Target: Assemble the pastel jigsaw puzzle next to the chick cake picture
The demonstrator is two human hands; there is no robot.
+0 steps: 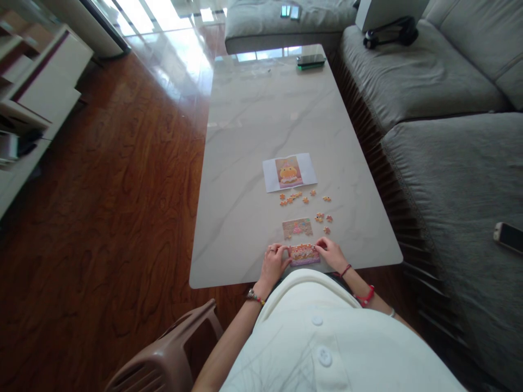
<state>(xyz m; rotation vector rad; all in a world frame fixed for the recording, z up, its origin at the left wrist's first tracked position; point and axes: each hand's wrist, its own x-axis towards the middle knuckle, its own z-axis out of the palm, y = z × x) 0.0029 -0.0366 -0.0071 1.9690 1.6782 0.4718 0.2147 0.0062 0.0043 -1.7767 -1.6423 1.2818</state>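
Note:
A joined lower section of a jigsaw puzzle lies flat near the table's front edge. At its left end, my left hand grips the edge between thumb and fingers. My right hand pinches a jigsaw piece at the section's upper right corner; the fingertips mostly cover that piece. Just beyond lies another joined section, apart from the first. Several loose orange pieces are spread farther out, with a few more pieces to the right. A printed picture sheet shows an orange figure.
The white marble-look table stretches away from me. A dark phone-like device lies at its far right corner. A grey sofa with a phone runs along the right. A plastic stool stands at lower left.

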